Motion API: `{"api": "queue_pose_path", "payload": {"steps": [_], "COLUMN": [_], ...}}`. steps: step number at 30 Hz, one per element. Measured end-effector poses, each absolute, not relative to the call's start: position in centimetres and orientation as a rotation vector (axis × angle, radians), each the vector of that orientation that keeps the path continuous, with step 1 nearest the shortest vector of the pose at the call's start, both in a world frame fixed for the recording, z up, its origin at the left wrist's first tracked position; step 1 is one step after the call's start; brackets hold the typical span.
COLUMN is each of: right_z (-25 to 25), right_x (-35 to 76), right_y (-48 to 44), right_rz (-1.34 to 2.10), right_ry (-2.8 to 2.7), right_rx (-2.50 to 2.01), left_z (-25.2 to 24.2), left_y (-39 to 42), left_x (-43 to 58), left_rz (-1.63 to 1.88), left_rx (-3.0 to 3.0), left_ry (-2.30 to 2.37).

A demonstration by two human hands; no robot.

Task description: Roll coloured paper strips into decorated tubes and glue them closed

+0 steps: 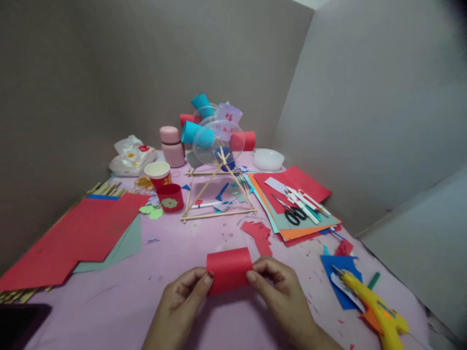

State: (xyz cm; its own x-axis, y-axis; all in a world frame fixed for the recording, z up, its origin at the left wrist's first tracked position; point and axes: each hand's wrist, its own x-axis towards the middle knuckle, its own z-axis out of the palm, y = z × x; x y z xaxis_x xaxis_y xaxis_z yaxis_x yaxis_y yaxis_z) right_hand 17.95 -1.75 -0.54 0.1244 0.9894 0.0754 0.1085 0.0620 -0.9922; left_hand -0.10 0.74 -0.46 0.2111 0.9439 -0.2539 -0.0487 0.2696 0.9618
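Note:
My left hand (184,296) and my right hand (279,287) hold a piece of red paper (229,269) rolled into a short tube, low in the middle of the view. Each hand pinches one end of it between thumb and fingers, just above the pink table cover (182,253). Behind it stands a wheel model (215,138) made of clear plastic discs, blue and red paper cups and a frame of wooden sticks.
Red and grey paper sheets (76,233) lie at the left. A stack of coloured paper with black scissors (294,211) and pens lies at the right. A yellow glue gun (379,311) lies at the lower right. Red cups (170,197), a pink flask (172,146) and a white bowl (268,159) stand further back.

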Motion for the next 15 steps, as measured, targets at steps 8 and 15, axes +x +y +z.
{"api": "queue_pose_path", "payload": {"steps": [8, 15], "right_z": [-0.4, -0.8], "right_x": [17.9, 17.6], "right_y": [-1.9, -1.5], "right_rz": [0.832, 1.088], "right_ry": [-1.435, -1.016], "right_rx": [-1.269, -1.239], "left_z": [-1.3, -1.0], "left_y": [0.8, -0.3], "left_x": [-0.3, -1.0], "left_rz": [0.869, 1.351], "left_rx": [1.131, 2.026], "left_ry": [1.156, 0.962]}}
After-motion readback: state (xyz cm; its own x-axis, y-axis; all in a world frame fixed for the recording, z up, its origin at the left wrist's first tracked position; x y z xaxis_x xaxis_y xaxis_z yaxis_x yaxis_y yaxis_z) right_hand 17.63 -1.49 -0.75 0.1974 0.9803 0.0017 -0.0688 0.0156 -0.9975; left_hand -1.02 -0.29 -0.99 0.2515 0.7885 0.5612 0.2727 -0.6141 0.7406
